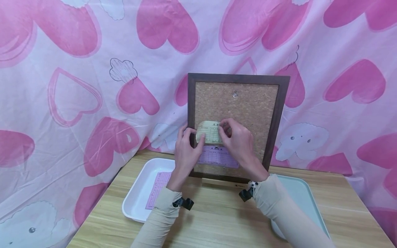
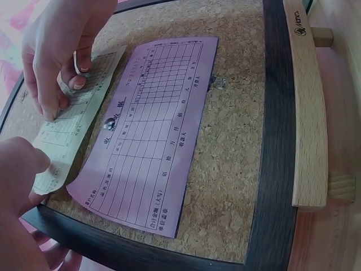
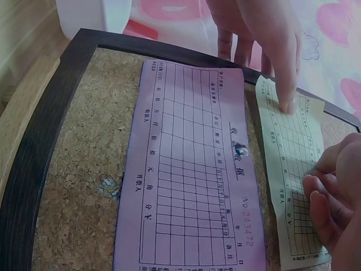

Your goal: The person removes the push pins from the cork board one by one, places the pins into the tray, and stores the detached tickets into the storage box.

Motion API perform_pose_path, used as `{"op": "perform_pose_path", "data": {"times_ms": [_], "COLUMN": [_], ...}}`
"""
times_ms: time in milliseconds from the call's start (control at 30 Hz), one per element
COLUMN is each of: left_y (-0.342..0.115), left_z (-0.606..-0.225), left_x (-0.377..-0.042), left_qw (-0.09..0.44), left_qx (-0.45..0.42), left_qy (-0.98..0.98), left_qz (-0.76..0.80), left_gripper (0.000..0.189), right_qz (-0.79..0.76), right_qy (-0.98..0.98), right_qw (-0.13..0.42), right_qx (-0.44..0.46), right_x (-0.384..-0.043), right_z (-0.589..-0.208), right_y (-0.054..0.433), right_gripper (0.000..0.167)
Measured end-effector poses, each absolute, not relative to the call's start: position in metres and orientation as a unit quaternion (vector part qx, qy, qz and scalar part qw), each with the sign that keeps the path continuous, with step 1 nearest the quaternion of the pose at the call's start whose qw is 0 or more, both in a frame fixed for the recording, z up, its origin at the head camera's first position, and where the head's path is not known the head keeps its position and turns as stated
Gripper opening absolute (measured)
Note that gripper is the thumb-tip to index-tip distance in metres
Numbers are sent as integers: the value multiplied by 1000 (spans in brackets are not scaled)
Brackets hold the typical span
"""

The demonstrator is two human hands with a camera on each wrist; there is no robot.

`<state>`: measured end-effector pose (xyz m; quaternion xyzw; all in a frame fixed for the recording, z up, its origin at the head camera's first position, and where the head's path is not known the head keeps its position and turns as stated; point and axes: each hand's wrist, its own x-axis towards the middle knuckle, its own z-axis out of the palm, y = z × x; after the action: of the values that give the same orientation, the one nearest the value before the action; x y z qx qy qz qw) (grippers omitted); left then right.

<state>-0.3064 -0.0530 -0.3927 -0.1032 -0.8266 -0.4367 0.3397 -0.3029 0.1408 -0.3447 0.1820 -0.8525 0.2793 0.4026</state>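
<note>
On the lower left of a framed corkboard (image 1: 263, 103) lies a pale yellow receipt slip (image 1: 209, 133). My left hand (image 1: 187, 148) holds its left end, thumb on the paper and the other fingers around the frame's edge. The fingertips of my right hand (image 1: 240, 141) pinch together at the slip's upper edge, around its middle; what lies between them is hidden. Just below, a purple receipt slip (image 2: 146, 141) is fixed to the cork by a clear pushpin (image 2: 109, 123) near its top edge.
A cluster of clear pins (image 1: 234, 93) sits high on the cork. To the left stands a white tray (image 1: 131, 193) with another purple slip (image 1: 159, 189) in it. A pale green tray (image 1: 305, 193) is at right, partly behind the right forearm. A pink heart-patterned cloth (image 1: 167, 69) hangs behind.
</note>
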Motion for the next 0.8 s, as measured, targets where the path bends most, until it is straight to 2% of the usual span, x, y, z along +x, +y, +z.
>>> {"op": "perform_pose_path", "data": {"times_ms": [133, 433, 800], "left_y": [-56, -60, -60], "left_z": [-394, -396, -397], "left_x": [-306, -305, -304], "left_qw": [341, 358, 350], "left_qx": [-105, -116, -113], "left_qy": [-816, -804, -806], "left_qz": [-454, -460, -464], "left_gripper": [35, 17, 15], "right_qz": [277, 279, 277], "right_qy": [-859, -862, -856], "right_qw": [392, 385, 395], "right_qx": [180, 175, 184], "right_x": [-302, -304, -303], "right_z": [-343, -345, -348], "right_y": [140, 139, 142], "right_gripper": [11, 14, 11]}}
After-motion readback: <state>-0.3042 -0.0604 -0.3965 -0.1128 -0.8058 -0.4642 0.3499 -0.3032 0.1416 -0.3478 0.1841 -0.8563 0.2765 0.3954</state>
